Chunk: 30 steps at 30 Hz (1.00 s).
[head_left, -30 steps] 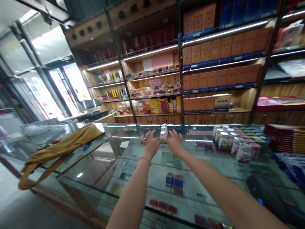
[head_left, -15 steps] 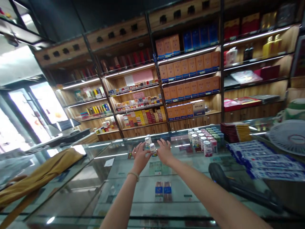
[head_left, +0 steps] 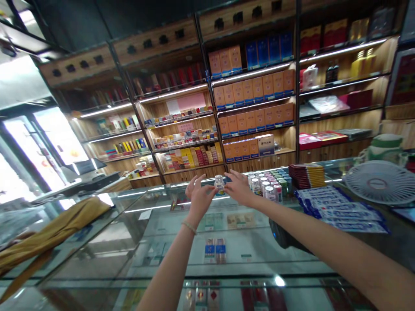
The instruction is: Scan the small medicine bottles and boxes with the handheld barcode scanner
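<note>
Both arms reach out over the glass counter (head_left: 168, 242). A small clear jar with a silver lid (head_left: 219, 183) is held between the two hands, at the counter's far side. My left hand (head_left: 198, 195) pinches it from the left with thumb and forefinger, the other fingers raised and apart; a bead bracelet is on that wrist. My right hand (head_left: 239, 188) grips the jar from the right with its fingertips. Just right of the hands stands a cluster of similar jars (head_left: 267, 185) with white, pink and green lids.
Right of the jars lie a stack of red packs (head_left: 306, 175), rows of blue-and-white packets (head_left: 340, 209), a white fan (head_left: 381, 181) and a black device (head_left: 285, 235). A yellow bag (head_left: 48, 233) lies at the left. Shelves of boxed goods (head_left: 253, 108) fill the back wall.
The view has swung right and up. The hands have lifted slightly with one jar between them; the other jars that stood by it are no longer seen there.
</note>
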Motion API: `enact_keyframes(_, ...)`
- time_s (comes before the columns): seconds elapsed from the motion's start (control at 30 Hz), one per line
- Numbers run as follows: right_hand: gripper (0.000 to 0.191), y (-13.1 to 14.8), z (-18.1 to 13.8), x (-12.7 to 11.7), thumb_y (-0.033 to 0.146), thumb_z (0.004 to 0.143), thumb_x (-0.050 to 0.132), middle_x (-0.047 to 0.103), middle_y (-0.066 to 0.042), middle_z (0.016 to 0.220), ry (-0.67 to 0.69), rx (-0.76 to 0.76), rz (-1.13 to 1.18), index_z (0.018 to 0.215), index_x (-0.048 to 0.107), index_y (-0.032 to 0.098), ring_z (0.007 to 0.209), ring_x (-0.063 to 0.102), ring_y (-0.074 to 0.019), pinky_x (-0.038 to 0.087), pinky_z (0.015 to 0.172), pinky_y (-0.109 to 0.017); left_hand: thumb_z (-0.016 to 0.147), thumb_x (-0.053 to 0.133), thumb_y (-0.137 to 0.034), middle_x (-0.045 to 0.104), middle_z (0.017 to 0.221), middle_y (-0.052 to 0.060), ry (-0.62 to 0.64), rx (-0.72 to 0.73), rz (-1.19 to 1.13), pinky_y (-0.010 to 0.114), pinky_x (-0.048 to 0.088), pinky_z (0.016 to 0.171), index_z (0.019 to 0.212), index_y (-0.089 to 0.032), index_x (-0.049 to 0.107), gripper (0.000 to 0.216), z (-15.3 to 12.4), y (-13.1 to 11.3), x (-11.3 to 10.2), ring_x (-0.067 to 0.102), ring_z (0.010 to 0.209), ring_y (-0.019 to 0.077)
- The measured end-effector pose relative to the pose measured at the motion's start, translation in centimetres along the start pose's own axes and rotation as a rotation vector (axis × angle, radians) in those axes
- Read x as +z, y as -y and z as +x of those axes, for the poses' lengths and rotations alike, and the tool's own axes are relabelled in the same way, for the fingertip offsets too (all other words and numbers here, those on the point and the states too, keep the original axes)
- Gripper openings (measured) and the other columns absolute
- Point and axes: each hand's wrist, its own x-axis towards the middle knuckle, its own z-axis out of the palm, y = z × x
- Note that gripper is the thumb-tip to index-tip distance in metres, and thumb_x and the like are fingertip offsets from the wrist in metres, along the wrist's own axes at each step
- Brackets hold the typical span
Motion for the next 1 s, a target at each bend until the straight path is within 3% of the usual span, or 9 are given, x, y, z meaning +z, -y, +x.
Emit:
enact_keyframes(0.33, 0.014, -5.9, -3.0, -4.6, 0.031, 0.09, 0.065, 0.055, -0.007, 0.148, -0.15, -0.002, -0.048, 0.09, 0.079, 0.027, 0.143, 0.036, -0.0312, 0.027, 0.111, -0.058, 0.081, 0.078, -0.037, 0.06, 0.14, 0.005, 0.005, -0.015, -0.055, 0.059, 0.026, 0.119, 0.084, -0.029, 0.081, 0.009, 1.8, -7.6, 3.3, 0.037, 0.141, 0.0334)
enact_keyframes(0.73, 0.026, -12.8, -5.8, -7.3, 0.042, 0.095, 0.056, 0.057, -0.007, 0.145, -0.238, 0.03, -0.008, 0.09, 0.078, 0.028, 0.14, 0.039, -0.033, 0.031, 0.108, -0.061, 0.078, 0.08, -0.035, 0.059, 0.142, 0.003, 0.025, -0.089, -0.189, 0.056, 0.028, 0.118, 0.081, -0.029, 0.08, 0.006, 3.2, -13.4, 8.5, 0.039, 0.14, 0.0321)
enact_keyframes(1.0, 0.023, -15.1, -7.0, -7.2, 0.042, 0.093, 0.059, 0.061, -0.005, 0.14, -0.284, 0.068, 0.04, 0.09, 0.077, 0.029, 0.138, 0.042, -0.0328, 0.031, 0.109, -0.059, 0.08, 0.078, -0.035, 0.06, 0.142, 0.002, 0.031, -0.232, -0.254, 0.059, 0.028, 0.116, 0.083, -0.031, 0.08, 0.005, 3.0, -15.5, 10.7, 0.038, 0.141, 0.0327)
